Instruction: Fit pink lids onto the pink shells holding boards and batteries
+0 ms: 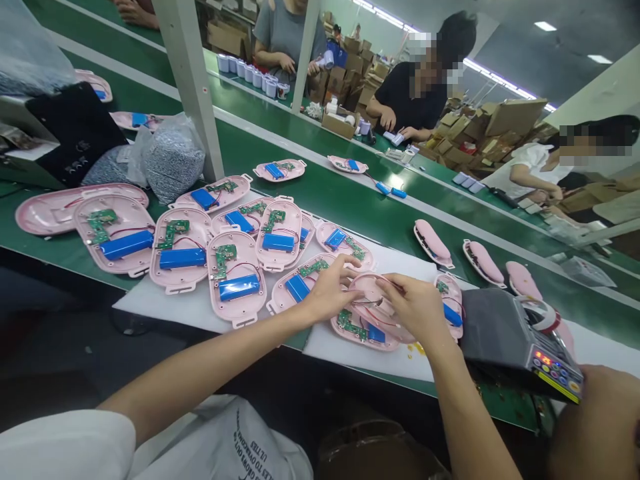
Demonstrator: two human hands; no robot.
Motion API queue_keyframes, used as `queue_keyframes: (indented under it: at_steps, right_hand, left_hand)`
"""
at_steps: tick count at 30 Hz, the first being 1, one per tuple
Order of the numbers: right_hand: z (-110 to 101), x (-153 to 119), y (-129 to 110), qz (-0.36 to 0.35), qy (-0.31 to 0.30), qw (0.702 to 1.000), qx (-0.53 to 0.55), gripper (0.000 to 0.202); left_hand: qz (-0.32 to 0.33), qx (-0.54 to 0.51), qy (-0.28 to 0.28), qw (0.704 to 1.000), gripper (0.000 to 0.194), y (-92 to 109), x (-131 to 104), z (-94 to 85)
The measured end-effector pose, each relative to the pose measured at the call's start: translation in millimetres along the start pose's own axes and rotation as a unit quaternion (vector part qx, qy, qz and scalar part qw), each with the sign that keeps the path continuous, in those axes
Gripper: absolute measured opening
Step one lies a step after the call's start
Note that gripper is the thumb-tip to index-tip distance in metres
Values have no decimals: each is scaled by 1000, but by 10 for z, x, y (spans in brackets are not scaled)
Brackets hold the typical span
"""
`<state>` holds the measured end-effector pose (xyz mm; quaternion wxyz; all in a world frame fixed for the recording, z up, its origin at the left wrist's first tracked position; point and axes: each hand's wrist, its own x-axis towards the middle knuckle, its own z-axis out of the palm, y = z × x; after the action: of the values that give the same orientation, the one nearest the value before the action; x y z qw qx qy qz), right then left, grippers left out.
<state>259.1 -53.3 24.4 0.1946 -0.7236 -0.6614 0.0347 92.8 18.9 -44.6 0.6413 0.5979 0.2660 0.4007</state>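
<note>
A pink plastic shell [371, 288] with thin wires is held up at the centre right. My left hand [334, 288] pinches its left edge, and my right hand [413, 303] grips its upper right side. Just beneath the held piece lies another pink shell [345, 325] with a green board and a blue battery [376, 333]. To the left, several open pink shells [239, 308] with boards and blue batteries lie on white foam [190, 309], some overlapping.
A dark tape dispenser [495, 327] stands right of my right hand, beside another person's arm [595, 420]. Beyond runs a green belt [300, 193] carrying pink shells. A white post [193, 87] rises at the left, near bagged parts [175, 157]. Several people work opposite.
</note>
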Motion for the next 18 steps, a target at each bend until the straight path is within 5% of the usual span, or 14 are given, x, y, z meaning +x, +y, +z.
queue_keyframes:
  at_steps: [7,10,13,15,18]
  right_hand:
    - [195,1,1,32,11,999,-1,25]
    - [182,-16,-103,47,12,998,39,16]
    - [127,-185,27,65,66,987,129,17]
    - [75,-477,328,180,236,924,240,27]
    - [1,-1094,956,393,493,694,347,43]
  left_hand:
    - [-15,35,-3,999,34,16,13,16]
    - [7,97,-49,994,18,66,39,15]
    - [18,163,-93,982,25,100,93,1]
    - [16,181,-99,978,28,112,131,-14]
    - [9,208,-93,974,31,128,145,-19]
